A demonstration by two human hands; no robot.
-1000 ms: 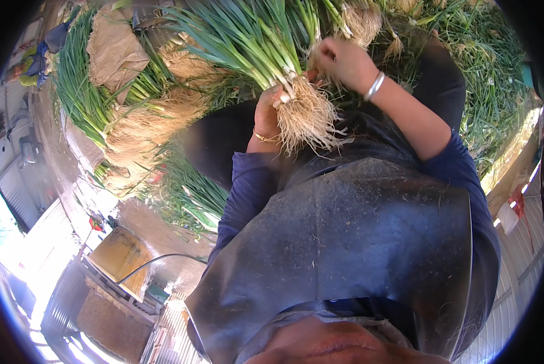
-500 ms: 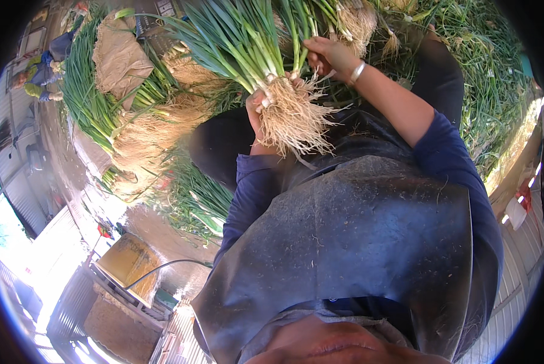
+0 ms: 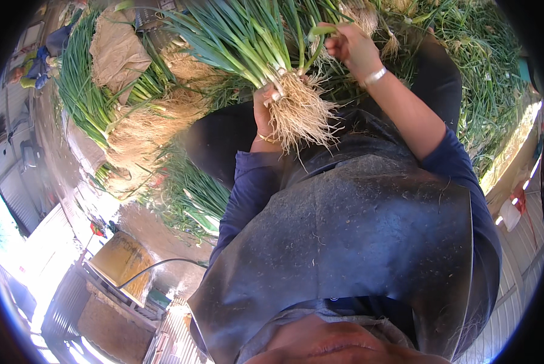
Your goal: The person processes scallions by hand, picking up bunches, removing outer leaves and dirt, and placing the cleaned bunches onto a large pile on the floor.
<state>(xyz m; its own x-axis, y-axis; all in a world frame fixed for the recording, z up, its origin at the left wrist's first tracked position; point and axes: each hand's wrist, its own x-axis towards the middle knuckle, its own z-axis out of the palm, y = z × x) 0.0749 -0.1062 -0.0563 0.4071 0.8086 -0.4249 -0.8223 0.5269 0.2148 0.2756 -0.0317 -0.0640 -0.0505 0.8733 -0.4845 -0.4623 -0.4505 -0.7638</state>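
A thick bunch of green onions [image 3: 261,57] rests in my left hand [image 3: 263,118]. My left fingers are wrapped around its white lower stems, partly hidden behind them. The pale, stringy roots [image 3: 302,112] hang toward my lap, and the long green leaves point away from me. To the right of the bunch, my right hand [image 3: 358,54] is closed in a pinch on a green leaf [image 3: 322,30]. That leaf bends down toward the stems; whether it is still attached there I cannot tell.
Bundled green onions [image 3: 144,130] lie root-side toward me at the left, partly under a brown cloth [image 3: 117,54]. Loose leaves [image 3: 472,54] cover the ground at right. A dark apron [image 3: 345,236] covers my front. Another person [image 3: 38,68] is at far left, near a yellowish container [image 3: 123,261] lower down.
My right hand has moved to the right and slightly away from the bunch, drawing a leaf outward. The bunch in my left hand has shifted slightly right.
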